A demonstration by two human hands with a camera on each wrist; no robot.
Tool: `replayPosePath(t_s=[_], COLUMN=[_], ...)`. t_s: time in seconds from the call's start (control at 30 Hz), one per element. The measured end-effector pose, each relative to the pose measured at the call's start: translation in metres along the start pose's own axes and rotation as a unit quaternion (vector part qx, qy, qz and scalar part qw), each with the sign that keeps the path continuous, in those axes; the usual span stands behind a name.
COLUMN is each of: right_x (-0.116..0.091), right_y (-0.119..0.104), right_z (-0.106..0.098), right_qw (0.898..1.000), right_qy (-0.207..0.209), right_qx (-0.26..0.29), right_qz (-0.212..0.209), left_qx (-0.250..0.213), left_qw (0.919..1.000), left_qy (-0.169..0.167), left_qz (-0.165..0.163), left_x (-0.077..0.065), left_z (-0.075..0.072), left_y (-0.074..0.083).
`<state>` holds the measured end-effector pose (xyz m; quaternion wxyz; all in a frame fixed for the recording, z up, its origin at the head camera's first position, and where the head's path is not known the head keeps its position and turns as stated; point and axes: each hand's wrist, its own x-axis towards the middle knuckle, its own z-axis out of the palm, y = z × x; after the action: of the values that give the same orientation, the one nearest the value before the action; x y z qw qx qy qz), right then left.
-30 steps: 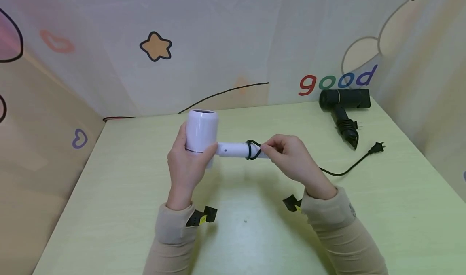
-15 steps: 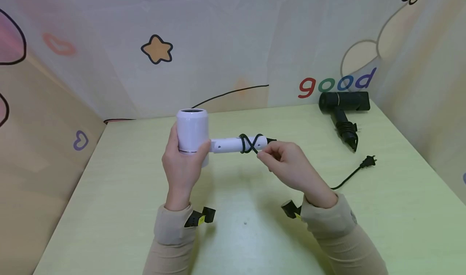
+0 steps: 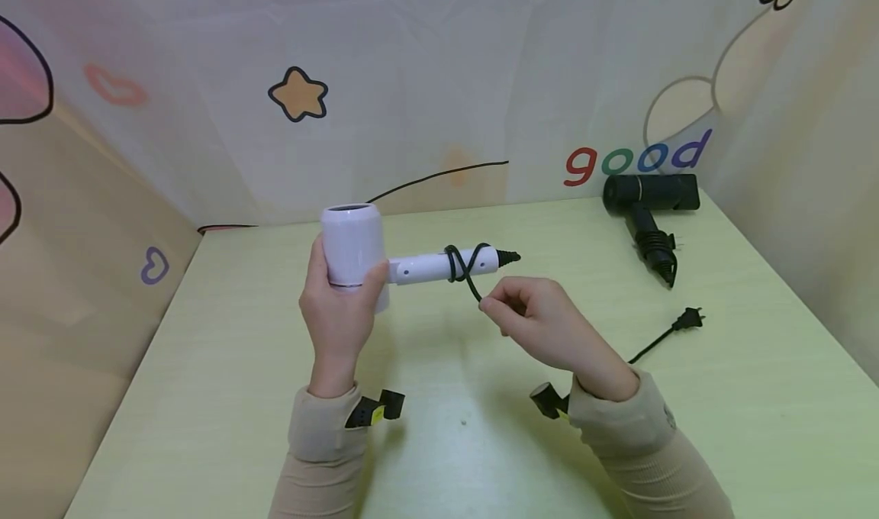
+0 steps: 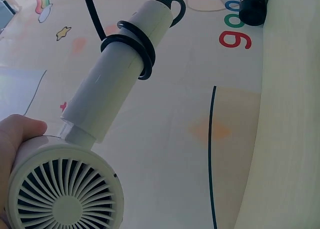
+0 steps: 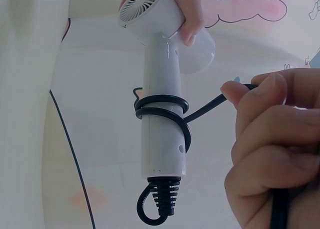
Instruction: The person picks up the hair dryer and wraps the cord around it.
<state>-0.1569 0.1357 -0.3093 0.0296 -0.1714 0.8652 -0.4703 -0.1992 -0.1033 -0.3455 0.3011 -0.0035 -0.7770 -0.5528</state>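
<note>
My left hand (image 3: 339, 313) grips the barrel of a white hair dryer (image 3: 353, 244), thumb on its near side, with the handle pointing right. A black power cord (image 5: 162, 100) loops round the handle a couple of times, seen close in both wrist views. From those loops the cord stretches to my right hand (image 3: 539, 320), which pinches it between thumb and fingertips. At the handle's end the cord leaves a ribbed black sleeve (image 5: 164, 195) in a small bend. In the left wrist view the round slotted grille (image 4: 67, 209) of the dryer faces the camera.
The cord's plug (image 3: 689, 318) lies on the pale table (image 3: 206, 427), right of my right forearm. Toward the back right rests a black hair dryer (image 3: 648, 192), its own cord wound round its handle. A printed curtain (image 3: 426, 69) hangs behind the table.
The white dryer has shifted left, its handle end tilting up. My right hand has drawn the cord down and toward me, away from the handle. The plug has slid nearer and slightly left.
</note>
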Motion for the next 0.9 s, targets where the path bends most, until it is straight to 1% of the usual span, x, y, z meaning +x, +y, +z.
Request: replayPosePath(t_s=[0.2,0.37,0.47,0.63,0.9], right_x=[-0.002,-0.003,-0.004,-0.005,-0.002], right_y=[-0.001,-0.001,-0.001,-0.001,0.003], right_z=[0.001,0.001,0.001,0.001,0.003], right_qw=[1.000,0.999,0.997,0.995,0.991], right_qy=[-0.019,-0.047,-0.067,-0.100,-0.136], right_qx=[0.001,-0.017,-0.017,-0.008,-0.004], right_qz=[-0.003,-0.020,-0.027,-0.024,-0.018], left_qx=[-0.009,-0.025,-0.031,-0.033,-0.043], left_qw=[0.9998,0.9988,0.9983,0.9979,0.9963], left_qy=[0.010,0.015,0.019,0.020,0.018], left_qz=[-0.015,-0.039,-0.045,-0.052,-0.072], left_x=[0.002,0.002,0.003,0.003,0.004], left_z=[-0.002,-0.004,-0.006,-0.008,-0.011], left_y=[-0.002,-0.001,0.000,-0.001,0.001])
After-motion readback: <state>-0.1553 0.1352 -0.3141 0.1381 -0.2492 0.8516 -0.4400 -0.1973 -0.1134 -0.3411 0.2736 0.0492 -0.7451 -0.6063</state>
